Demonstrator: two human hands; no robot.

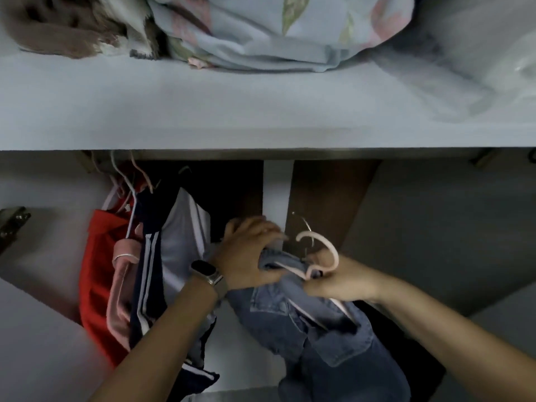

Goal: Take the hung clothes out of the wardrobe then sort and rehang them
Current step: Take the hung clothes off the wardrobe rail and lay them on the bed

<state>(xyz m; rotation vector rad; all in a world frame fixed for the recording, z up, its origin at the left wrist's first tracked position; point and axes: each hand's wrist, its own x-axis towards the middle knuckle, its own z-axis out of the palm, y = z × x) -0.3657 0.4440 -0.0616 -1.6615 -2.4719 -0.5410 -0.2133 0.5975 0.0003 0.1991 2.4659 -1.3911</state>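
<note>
A pair of blue jeans hangs over a pink hanger in front of the open wardrobe. My left hand, with a watch on its wrist, grips the jeans' top edge. My right hand holds the hanger at the base of its hook, together with denim. On the rail at the left hang a red garment, a pink garment, a navy garment with white stripes and a white one.
A white shelf runs across above the rail, carrying a folded floral blanket and a brown fluffy item. A white upright divider stands behind my hands. A wardrobe door with a hinge is at the left.
</note>
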